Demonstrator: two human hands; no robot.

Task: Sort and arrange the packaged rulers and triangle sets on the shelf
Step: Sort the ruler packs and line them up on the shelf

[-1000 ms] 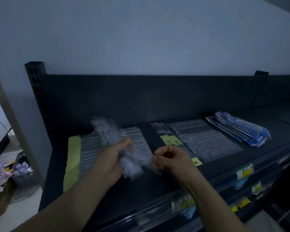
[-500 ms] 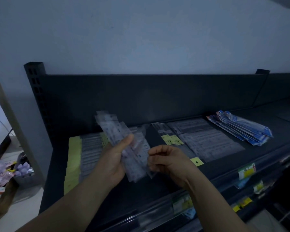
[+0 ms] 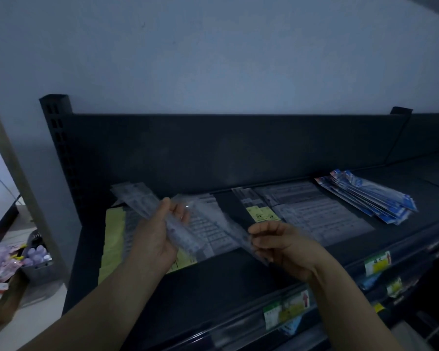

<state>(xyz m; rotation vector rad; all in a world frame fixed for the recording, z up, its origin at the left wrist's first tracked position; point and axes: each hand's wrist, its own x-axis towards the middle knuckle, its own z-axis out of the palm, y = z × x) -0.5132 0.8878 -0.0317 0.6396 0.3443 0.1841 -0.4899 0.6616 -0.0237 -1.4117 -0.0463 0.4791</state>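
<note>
Off the shelf's (image 3: 213, 287) left end, down on the floor, we see a grey basket (image 3: 39, 268) of small purple items.

On the shelf's left part lies a row of yellow-backed packs (image 3: 113, 239), flat and running front to back.

Just above them, over the shelf's left-middle, our left hand (image 3: 155, 239) grips a bundle of clear ruler packs (image 3: 142, 206). The thumb is laid across the top, the fingers are curled beneath, and the bundle tilts up toward the shelf's back panel.

Under the bundle, flat clear packs (image 3: 205, 234) rest on the shelf.

Above the shelf's middle, our right hand (image 3: 281, 247) has its fingers curled and pinches the near end of a single clear pack (image 3: 238, 236). This pack slants back toward the left hand. It is blurred, so we cannot tell where its far end stops.

Further along the shelf, narrow packs with yellow labels (image 3: 257, 211) lie beside wide clear packs (image 3: 314, 214), edges touching.

At the shelf's right end, a fanned pile of blue packs (image 3: 370, 196) lies apart from the clear ones.

Price tags (image 3: 284, 310) are clipped along the shelf's front rail.
</note>
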